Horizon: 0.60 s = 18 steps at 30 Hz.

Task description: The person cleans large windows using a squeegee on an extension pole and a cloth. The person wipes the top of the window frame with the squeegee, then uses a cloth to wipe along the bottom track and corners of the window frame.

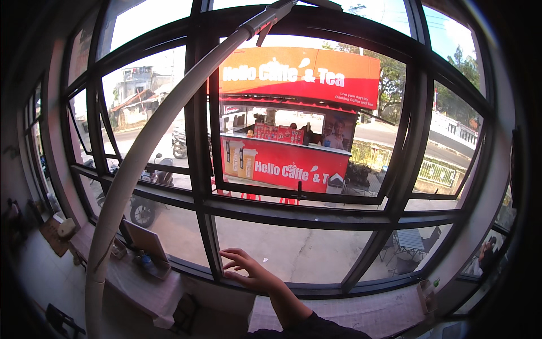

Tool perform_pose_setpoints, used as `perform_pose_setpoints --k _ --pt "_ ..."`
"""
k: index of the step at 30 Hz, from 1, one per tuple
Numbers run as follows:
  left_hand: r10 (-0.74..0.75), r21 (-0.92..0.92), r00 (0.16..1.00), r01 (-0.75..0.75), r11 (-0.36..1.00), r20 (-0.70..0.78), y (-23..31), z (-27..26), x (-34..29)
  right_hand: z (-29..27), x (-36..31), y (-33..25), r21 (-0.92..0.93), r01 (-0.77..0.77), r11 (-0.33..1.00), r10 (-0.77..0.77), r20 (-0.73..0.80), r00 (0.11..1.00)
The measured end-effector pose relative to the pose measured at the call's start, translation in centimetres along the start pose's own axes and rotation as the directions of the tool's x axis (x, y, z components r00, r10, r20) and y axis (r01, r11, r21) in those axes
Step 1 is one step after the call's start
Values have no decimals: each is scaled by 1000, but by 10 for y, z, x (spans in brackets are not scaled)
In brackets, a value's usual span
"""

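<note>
My right hand (pixel 248 272), in a dark sleeve (pixel 322 326), reaches up from the lower edge with its fingers apart. Nothing shows in it. Its fingertips come near the dark lower window frame (pixel 212 248); I cannot tell whether they touch it. A long pale pole (pixel 144 133) rises from the lower left to the top, ending in a grey fitting with a red part (pixel 261 28) and a dark head partly cut off by the picture's edge. It crosses in front of the window panes. What supports its lower end is out of sight, as is my left hand.
Cloth-covered tables (pixel 141 285) stand below the windows at left and right. A brown board (pixel 148 240) stands on the left one. A hinged pane (pixel 299 195) is framed in the middle. Outside are a red drinks stall (pixel 293 164), motorbikes (pixel 144 210) and outdoor tables (pixel 409 240).
</note>
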<state>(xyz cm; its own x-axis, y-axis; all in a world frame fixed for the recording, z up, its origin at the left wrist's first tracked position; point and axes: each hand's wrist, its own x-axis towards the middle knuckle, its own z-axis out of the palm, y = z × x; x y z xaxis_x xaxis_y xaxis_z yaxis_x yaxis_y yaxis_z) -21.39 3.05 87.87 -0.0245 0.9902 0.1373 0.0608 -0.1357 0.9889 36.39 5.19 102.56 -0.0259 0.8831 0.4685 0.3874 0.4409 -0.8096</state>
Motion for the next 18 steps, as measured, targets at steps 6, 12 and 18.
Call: perform_pose_setpoints --k 6,12,18 --pt "-101 -78 847 166 983 523 -23 188 19 9 -7 7 43 -75 996 72 71 995" --pt "127 -246 523 164 955 843 -69 370 39 20 -27 25 357 -206 911 164 144 976" --pt "67 -157 326 257 953 943 43 459 48 5 -68 13 275 -255 927 321 -229 919"
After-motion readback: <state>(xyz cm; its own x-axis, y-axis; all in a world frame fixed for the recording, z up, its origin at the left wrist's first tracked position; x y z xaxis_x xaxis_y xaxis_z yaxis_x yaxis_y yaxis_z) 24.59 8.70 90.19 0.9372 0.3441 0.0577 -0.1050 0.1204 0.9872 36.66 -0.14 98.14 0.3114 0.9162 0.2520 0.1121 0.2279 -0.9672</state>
